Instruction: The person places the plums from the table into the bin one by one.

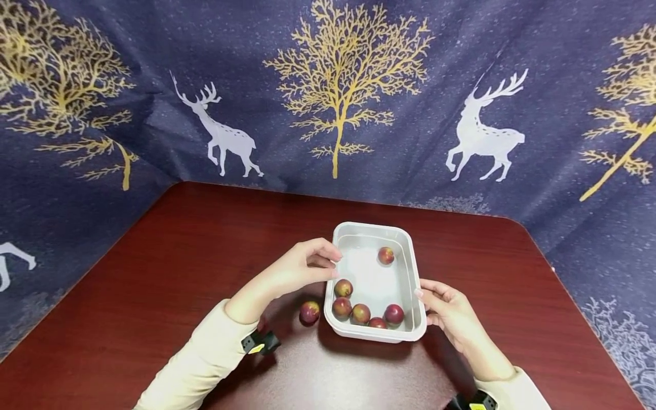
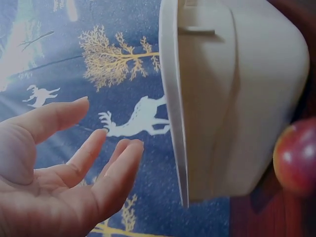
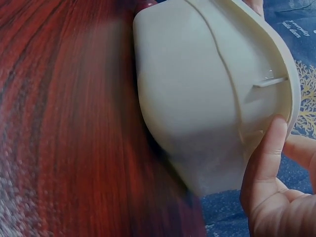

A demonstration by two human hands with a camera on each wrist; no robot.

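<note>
A white plastic tub (image 1: 373, 278) with a flat rim holds several red-and-yellow plums. Most of them, such as one plum (image 1: 361, 314), lie along its near end, while a single plum (image 1: 386, 255) sits toward the far right corner. My right hand (image 1: 453, 313) grips the tub's right rim, thumb over the edge and fingers against the outer wall. At the left rim hovers my left hand (image 1: 302, 265), fingers loosely bent, nothing in them; the left wrist view shows a gap between these fingertips and the tub (image 2: 232, 98). Another plum (image 1: 310, 313) lies on the table outside the tub's left side.
The dark red wooden table (image 1: 205, 245) spreads out around the tub. Behind it hangs a blue cloth (image 1: 389, 154) printed with gold trees and white deer. Black straps (image 1: 260, 342) circle both wrists over cream sleeves.
</note>
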